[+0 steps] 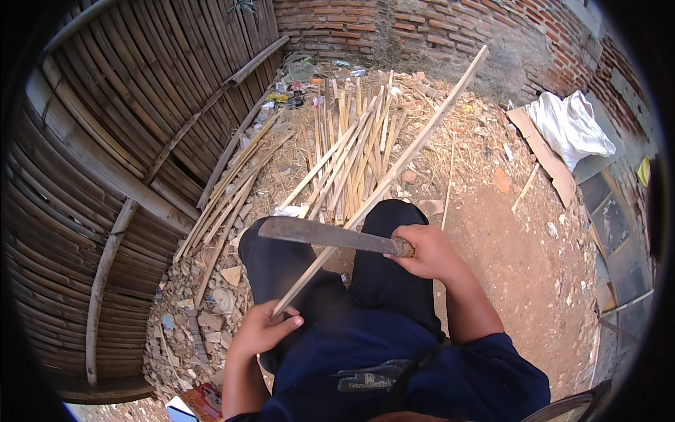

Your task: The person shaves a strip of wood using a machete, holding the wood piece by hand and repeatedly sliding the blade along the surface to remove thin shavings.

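Note:
In my right hand [424,252] is a machete [330,234], gripped by its short handle. Its broad, dark, worn blade points left and passes above a long pale bamboo strip [415,149]. The strip's near end rests in my left hand [267,328], fingers closed round it close to my left thigh. From there it slants up and away to the right, crossing over my knees and reaching toward the brick wall. Whether the blade touches the strip I cannot tell. A loose pile of split bamboo strips [351,158] lies on the ground beyond my knees.
More strips [228,186] lie along a bamboo slat fence [169,91] at the left. A brick wall [337,32] closes the far side. At the right are a white sack [569,130] and flattened cardboard [543,156]. Rubble and shavings litter the ground.

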A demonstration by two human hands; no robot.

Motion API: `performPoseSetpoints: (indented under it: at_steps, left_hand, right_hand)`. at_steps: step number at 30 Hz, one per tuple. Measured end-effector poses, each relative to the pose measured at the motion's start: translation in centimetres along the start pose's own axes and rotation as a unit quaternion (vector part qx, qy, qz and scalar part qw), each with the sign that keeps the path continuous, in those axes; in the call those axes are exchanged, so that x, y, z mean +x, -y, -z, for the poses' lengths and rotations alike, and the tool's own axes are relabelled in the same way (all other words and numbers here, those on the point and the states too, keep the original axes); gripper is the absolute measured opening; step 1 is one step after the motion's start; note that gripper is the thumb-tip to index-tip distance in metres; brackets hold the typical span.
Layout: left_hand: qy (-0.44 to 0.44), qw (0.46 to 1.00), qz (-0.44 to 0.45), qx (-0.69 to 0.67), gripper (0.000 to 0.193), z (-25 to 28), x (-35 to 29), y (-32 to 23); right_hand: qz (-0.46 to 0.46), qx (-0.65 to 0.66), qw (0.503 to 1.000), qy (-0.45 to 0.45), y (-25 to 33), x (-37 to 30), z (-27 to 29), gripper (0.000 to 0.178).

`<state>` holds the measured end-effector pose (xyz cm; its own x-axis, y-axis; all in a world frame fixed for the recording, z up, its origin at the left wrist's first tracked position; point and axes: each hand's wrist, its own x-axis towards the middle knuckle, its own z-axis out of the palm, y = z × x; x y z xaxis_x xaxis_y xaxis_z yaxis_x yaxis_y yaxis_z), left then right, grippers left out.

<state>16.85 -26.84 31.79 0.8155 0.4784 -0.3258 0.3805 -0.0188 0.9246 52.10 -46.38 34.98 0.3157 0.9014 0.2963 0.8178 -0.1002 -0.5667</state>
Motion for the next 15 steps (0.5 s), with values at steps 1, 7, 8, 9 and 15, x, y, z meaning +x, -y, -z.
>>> performPoseSetpoints:
  at_steps: [1, 7, 8, 9, 15]
  left_hand:
    - [-0.003, 1.000, -0.021, -0.010, 0.025, -0.1, 0.1, 0.0]
    - [0.004, 0.997, 0.071, 0.022, 0.026, 1.4, -1.2, -1.8]
    - [0.001, 0.998, 0.051, 0.024, 0.025, 1.8, -1.4, -0.3]
    - [-0.002, 0.999, 0.032, 0.026, 0.024, 2.0, -1.6, 0.6]
    - [0.040, 0.997, 0.028, 0.062, 0.027, 1.3, -1.3, 0.2]
  right_hand:
    - [0.057, -0.033, 0.997, 0.041, 0.4, 0.0, -0.7, 0.023]
    - [0.022, -0.014, 1.000, 0.004, -0.4, 0.3, 0.4, 0.025]
    - [-0.038, -0.027, 0.998, -0.041, -1.0, 0.4, 1.3, 0.026]
    - [-0.097, -0.038, 0.991, -0.086, -1.3, 0.5, 2.2, 0.028]
    - [-0.176, 0.062, 0.965, -0.184, -1.7, -0.2, 1.7, 0.035]
